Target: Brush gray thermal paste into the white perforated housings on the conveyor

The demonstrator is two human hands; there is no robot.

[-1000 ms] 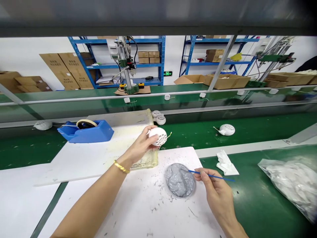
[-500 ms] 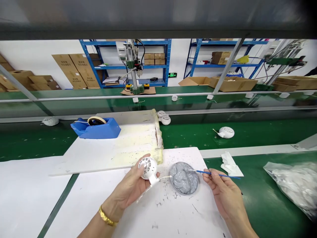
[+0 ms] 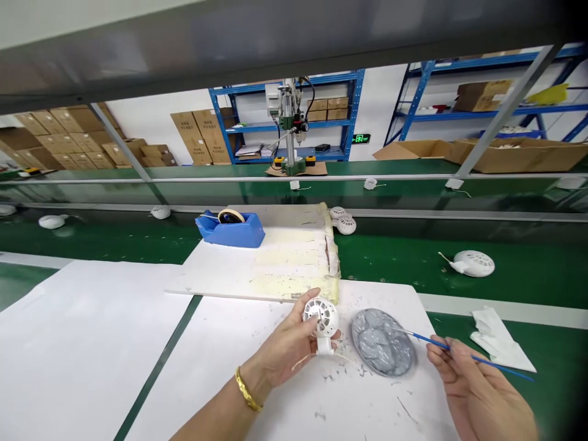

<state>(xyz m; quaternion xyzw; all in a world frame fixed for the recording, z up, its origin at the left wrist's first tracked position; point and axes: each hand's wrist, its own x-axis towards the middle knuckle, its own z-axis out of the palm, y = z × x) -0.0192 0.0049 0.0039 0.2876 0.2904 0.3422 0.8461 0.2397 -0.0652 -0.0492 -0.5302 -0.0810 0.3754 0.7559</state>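
My left hand is closed around a small white fan housing with a slotted round face, its short neck pointing down and thin pale wires trailing from it. Between the thumb and fingers of my right hand is a thin blue brush, held nearly level. Its pale tip reaches over the right part of a round shallow dish of grey paste; whether it touches the paste I cannot tell. The dish rests on white paper marked with grey smears, between my two hands.
A blue tape dispenser sits on a white board. Beyond it runs a green conveyor carrying several white fan housings, one at right. A crumpled tissue lies beside my right hand. A metal beam crosses overhead.
The view has swung left, so things appear further right. My left hand has turned the fan housing more upright. The brush tip remains at the dish, and the blue brush slants more.
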